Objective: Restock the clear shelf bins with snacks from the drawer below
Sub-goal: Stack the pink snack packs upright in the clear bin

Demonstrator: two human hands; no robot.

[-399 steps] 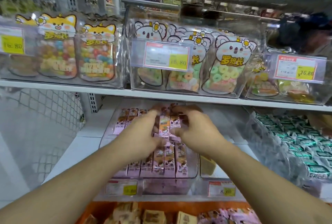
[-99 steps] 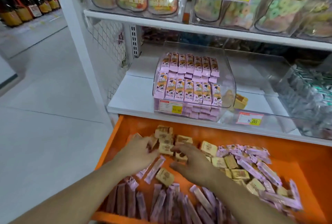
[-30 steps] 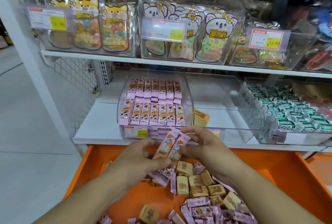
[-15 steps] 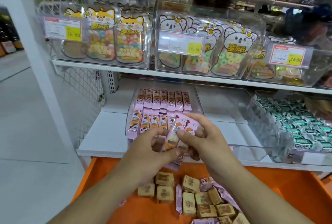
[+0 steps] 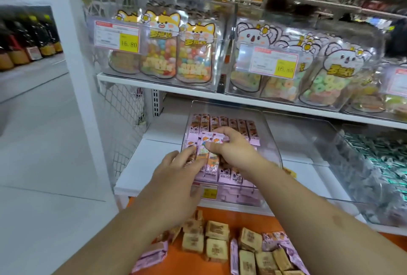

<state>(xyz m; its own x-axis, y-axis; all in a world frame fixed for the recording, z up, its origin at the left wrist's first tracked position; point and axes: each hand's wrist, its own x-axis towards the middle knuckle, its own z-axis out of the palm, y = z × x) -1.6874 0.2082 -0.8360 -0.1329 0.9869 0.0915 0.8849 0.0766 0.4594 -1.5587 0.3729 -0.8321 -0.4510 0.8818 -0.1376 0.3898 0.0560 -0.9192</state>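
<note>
- Left hand (image 5: 176,171): bare, no glove, no ring or watch seen.
- Right hand (image 5: 233,151): bare, likewise unadorned; short fingernails.
- Both forearms: uncovered from wrist to the frame's lower edge; no sleeve or cuff in view.
- Right forearm: a small round mark on its upper side, near the lower right corner.

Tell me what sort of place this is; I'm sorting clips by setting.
Most likely a shop's snack aisle. Yellow price tags hang on clear bins, sweet bags fill the upper shelf, and bottles line another aisle.
</note>
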